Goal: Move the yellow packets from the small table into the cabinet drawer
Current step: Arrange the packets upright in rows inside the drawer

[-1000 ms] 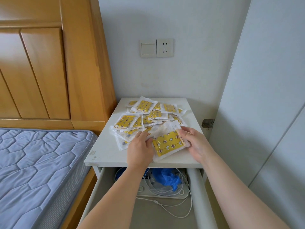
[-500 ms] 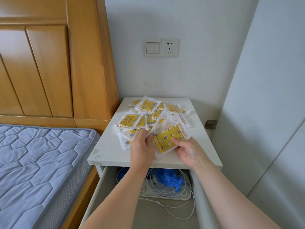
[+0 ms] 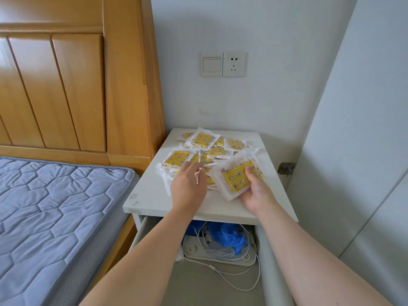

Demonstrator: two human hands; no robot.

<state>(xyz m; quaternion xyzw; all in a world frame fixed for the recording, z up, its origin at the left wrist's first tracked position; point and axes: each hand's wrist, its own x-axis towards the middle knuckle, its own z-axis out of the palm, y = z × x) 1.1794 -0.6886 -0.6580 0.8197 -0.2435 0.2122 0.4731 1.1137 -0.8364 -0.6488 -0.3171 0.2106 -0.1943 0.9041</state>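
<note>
Slanting far-rightward, packets [image 3: 236, 180] in right hand [image 3: 257, 194]

blue mattress [image 3: 55, 217], wooden headboard [image 3: 66, 89], wall socket [image 3: 234, 64]

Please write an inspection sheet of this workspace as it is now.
Surface: white small table, front edge bare.
Job's things: yellow packets heaped on it; one stack held; drawer open below.
Clutter: crumpled blue plastic and power strip in drawer.
Hands: left hand open over the heap; right hand grips the stack.
Cables: white cables coiled in drawer.
Surroundings: mattress, wooden headboard, wall socket.
</note>
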